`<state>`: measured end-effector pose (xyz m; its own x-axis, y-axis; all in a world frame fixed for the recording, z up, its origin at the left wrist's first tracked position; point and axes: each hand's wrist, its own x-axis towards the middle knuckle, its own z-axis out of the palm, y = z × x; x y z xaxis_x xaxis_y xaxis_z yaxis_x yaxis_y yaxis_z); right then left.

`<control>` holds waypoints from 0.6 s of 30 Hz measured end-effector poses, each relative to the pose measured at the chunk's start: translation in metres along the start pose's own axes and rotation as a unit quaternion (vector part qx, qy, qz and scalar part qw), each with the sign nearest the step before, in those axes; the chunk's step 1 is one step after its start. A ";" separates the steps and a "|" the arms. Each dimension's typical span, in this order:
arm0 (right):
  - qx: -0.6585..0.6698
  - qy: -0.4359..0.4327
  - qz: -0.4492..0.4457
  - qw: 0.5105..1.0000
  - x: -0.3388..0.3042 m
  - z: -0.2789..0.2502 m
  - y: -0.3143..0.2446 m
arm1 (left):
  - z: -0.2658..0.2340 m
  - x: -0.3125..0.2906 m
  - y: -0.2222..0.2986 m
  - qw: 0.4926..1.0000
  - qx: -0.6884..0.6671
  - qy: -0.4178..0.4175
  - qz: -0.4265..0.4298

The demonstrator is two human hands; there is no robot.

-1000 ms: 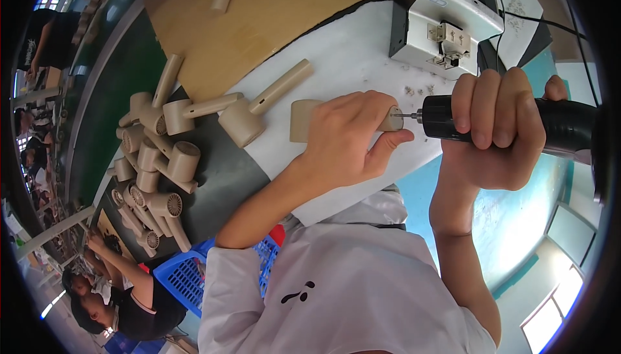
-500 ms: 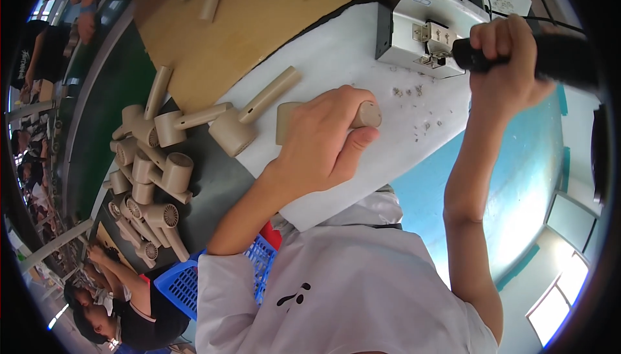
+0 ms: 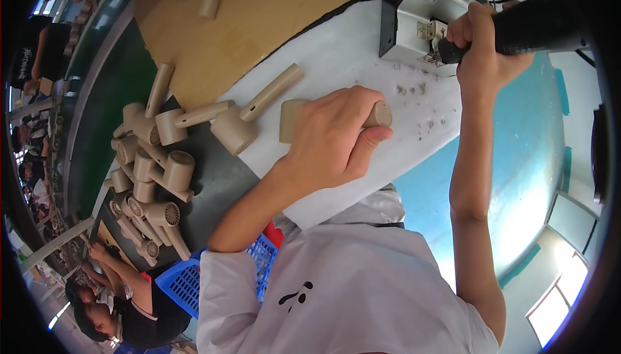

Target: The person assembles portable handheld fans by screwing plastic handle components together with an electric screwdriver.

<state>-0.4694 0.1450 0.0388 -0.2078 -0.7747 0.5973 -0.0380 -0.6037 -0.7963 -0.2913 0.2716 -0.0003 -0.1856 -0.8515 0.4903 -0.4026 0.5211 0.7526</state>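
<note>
My left hand (image 3: 333, 137) is wrapped round a beige hair dryer (image 3: 292, 122) on the white sheet. The dryer's round handle end shows between thumb and fingers, while the palm hides its middle. In my right hand (image 3: 484, 50) is a black electric screwdriver (image 3: 543, 25), held sideways with its nose against the metal outlet of a grey screw feeder (image 3: 406, 38); the bit cannot be seen. To the left of my left hand lies another beige hair dryer (image 3: 234, 133), its handle pointing up and right.
Several beige hair dryers (image 3: 145, 173) are heaped at the left. Small screws (image 3: 420, 89) lie scattered on the white sheet (image 3: 349, 43). Brown cardboard (image 3: 259, 11) covers the far table. A blue basket (image 3: 181, 286) stands by my left elbow, and a co-worker (image 3: 139, 309) sits beyond it.
My right hand has moved left with the screwdriver, bringing its nose up to the feeder's outlet. My left hand and its hair dryer have shifted slightly right.
</note>
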 end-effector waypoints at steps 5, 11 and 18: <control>0.069 0.018 0.020 0.997 -0.002 -0.011 -0.006 | -0.001 -0.003 -0.001 1.000 -0.008 -0.002 -0.008; 0.000 -0.015 -0.060 0.998 0.003 -0.007 0.002 | 0.001 -0.001 -0.001 1.000 0.003 -0.008 -0.006; 0.008 -0.013 0.051 0.999 0.009 0.001 0.001 | 0.002 0.001 0.001 1.000 0.006 0.007 -0.003</control>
<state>-0.4702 0.1374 0.0433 -0.1836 -0.8372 0.5152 -0.0015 -0.5239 -0.8518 -0.2932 0.2709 -0.0001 -0.1717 -0.8535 0.4920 -0.4139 0.5157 0.7502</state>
